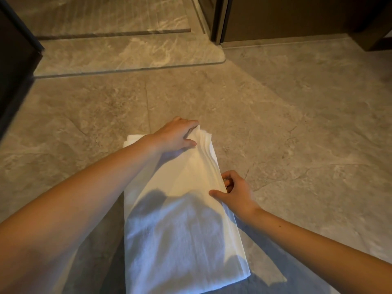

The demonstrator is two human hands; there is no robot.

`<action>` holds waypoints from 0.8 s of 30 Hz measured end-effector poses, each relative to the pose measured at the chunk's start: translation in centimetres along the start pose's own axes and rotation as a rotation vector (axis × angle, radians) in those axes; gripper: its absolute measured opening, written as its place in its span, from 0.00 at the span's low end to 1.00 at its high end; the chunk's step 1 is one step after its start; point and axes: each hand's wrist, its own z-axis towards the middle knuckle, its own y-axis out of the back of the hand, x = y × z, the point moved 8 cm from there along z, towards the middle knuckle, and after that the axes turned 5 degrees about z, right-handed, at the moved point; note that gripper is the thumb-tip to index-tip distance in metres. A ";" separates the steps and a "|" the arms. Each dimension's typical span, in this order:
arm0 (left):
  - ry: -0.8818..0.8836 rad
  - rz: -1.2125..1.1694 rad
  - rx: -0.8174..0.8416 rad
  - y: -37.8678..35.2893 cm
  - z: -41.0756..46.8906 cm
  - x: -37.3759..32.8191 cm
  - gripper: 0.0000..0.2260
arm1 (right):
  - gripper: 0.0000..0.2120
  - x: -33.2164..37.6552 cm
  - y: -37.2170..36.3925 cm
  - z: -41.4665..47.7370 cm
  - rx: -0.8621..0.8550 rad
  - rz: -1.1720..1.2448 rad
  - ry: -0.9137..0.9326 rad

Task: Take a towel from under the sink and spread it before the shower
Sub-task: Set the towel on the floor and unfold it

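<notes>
Two bare forearms, no sleeves; left hand [177, 134], right hand [237, 193] ungloved; small dark mole on right forearm.

The grey marble-patterned tile floor [297, 115] lay bare to the right of and beyond the folded white terry towel [180, 219], giving open room on those sides. The left hand [176, 133] pressed on the towel's far end and the right hand [235, 192] pinched its right edge, so both forearms crossed the near space. A dark cabinet panel [14, 66] closed off the far left. Ahead, a raised stone threshold with a rounded corner [127, 54] and a dark door frame [218, 20] bounded the floor.
</notes>
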 end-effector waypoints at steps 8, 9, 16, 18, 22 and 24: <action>-0.025 -0.077 -0.022 -0.6 -0.4 -0.1 0.32 | 0.42 1.5 -0.4 0.3 0.167 -0.125 0.231; -0.023 -0.107 -0.035 -0.6 -0.4 0.0 0.32 | 0.42 1.6 -0.4 0.5 0.187 -0.173 0.241; 0.018 -0.271 -0.089 0.6 -0.4 0.1 0.32 | 0.44 0.7 -0.6 2.8 0.283 -0.334 0.170; 0.043 -0.277 -0.069 0.7 -0.2 0.1 0.30 | 0.44 0.6 -0.6 2.9 0.284 -0.309 0.163; 0.079 -0.207 -0.052 0.7 0.1 0.0 0.22 | 0.44 0.4 -0.6 2.9 0.277 -0.301 0.161; 0.090 -0.160 -0.057 0.5 0.2 0.2 0.19 | 0.45 0.4 -0.6 2.9 0.269 -0.303 0.158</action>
